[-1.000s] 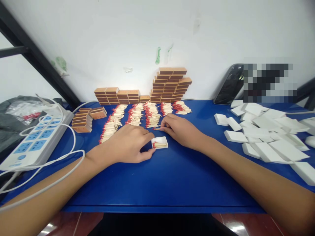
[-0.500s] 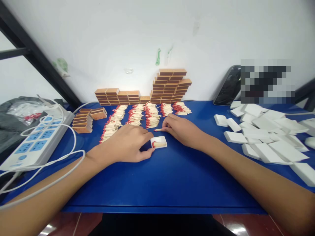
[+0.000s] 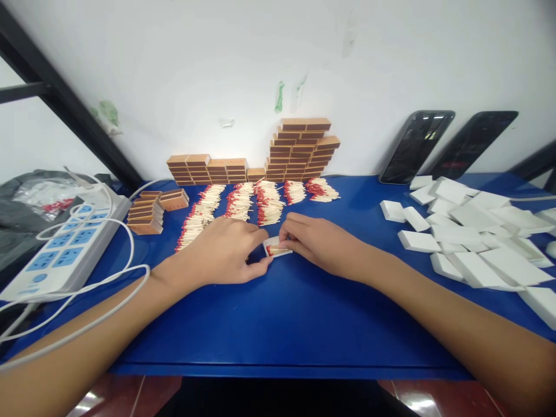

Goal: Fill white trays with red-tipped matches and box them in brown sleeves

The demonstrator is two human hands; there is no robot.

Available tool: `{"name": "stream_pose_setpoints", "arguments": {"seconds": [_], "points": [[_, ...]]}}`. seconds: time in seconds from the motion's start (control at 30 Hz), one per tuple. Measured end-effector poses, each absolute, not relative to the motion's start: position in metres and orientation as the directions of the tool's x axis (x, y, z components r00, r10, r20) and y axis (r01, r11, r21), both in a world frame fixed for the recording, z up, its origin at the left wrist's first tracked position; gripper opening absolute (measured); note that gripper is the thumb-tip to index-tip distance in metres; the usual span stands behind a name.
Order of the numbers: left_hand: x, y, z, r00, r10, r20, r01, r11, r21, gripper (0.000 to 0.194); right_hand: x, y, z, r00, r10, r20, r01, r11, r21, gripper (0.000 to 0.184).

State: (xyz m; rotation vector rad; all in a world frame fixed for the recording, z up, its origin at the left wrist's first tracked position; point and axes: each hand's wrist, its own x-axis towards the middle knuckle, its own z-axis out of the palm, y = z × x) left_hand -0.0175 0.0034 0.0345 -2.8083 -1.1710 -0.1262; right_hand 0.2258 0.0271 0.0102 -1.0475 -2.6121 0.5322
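A small white matchbox tray lies on the blue table with red-headed matches inside. At its left end, my left hand pinches the tray between thumb and fingers. My right hand is at the tray's right end, fingertips pressed together over it on a match, which partly merges with those inside. Just beyond the hands, matches are laid out in several bunches, one of them a middle bunch. My left hand hides the near part of the left bunches.
Brown matchboxes are stacked against the wall, with more matchboxes at left. White trays are heaped on the right, before two leaning phones. A power strip and loose white cable border my left arm.
My right hand has moved from beside the middle match bunch down to the tray, bringing a match over it. My left hand keeps its hold on the tray's left end.
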Motion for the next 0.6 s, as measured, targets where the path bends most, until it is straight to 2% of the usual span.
{"name": "stream_pose_setpoints", "arguments": {"seconds": [0.13,0.23,0.43,0.6], "points": [[-0.018,0.003,0.034,0.716,0.687,0.124,0.697,-0.715,-0.057,0.025,0.224,0.033,0.003,-0.664,0.704,0.252,0.522,0.678,-0.517,0.012],[-0.018,0.001,0.033,0.738,0.662,0.131,0.673,-0.737,-0.063,0.023,0.226,0.044,-0.005,-0.609,0.705,0.364,0.512,0.700,-0.498,0.009],[-0.017,-0.001,0.033,0.760,0.636,0.135,0.648,-0.758,-0.074,0.023,0.223,0.055,-0.014,-0.648,0.692,0.317,0.543,0.712,-0.445,0.019],[-0.017,-0.002,0.033,0.761,0.635,0.135,0.647,-0.758,-0.086,0.024,0.219,0.053,-0.014,-0.631,0.709,0.314,0.570,0.698,-0.434,0.021]]}}
